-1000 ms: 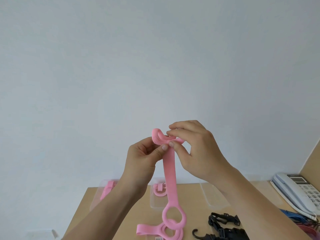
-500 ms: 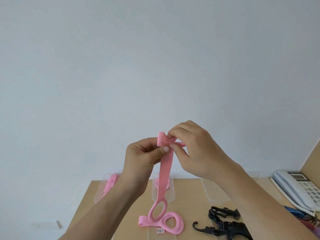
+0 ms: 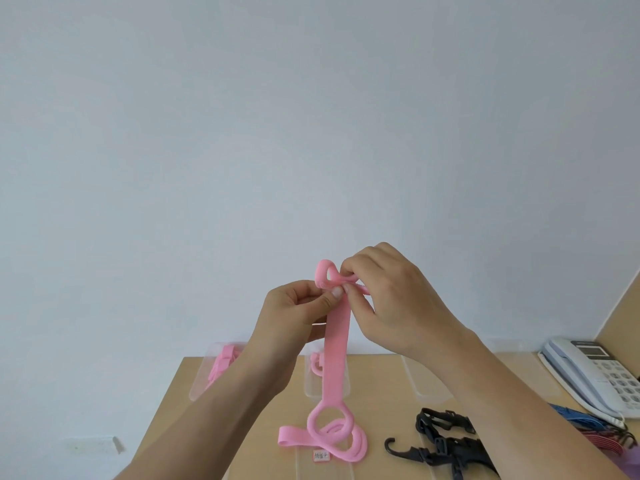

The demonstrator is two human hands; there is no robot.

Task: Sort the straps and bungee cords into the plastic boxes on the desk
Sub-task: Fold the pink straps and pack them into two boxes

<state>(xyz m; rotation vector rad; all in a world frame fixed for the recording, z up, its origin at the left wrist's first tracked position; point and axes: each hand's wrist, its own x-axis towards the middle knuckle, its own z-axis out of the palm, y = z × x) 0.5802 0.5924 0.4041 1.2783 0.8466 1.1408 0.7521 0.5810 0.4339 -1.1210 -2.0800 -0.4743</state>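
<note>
A long pink strap (image 3: 336, 351) hangs from both hands, held up in front of the wall. My left hand (image 3: 294, 311) pinches it near the top with thumb and fingers. My right hand (image 3: 394, 306) grips the folded loop at the upper end. Its ring-shaped lower end hangs just above another pink strap (image 3: 337, 441) coiled on the desk. Three clear plastic boxes stand along the desk's back: the left box (image 3: 204, 379) holds pink straps, the middle box (image 3: 311, 382) a pink piece, the right box (image 3: 420, 382) is partly hidden by my right arm.
Black straps with hooks and buckles (image 3: 446, 441) lie on the wooden desk (image 3: 259, 427) at the right. Blue and red bungee cords (image 3: 595, 427) lie near a white desk phone (image 3: 595, 372) at the far right. A clear lid (image 3: 322, 465) sits at the front.
The hanging ring end has swung from left to centre and turned face-on over the coiled strap. My right hand has folded the top loop over further.
</note>
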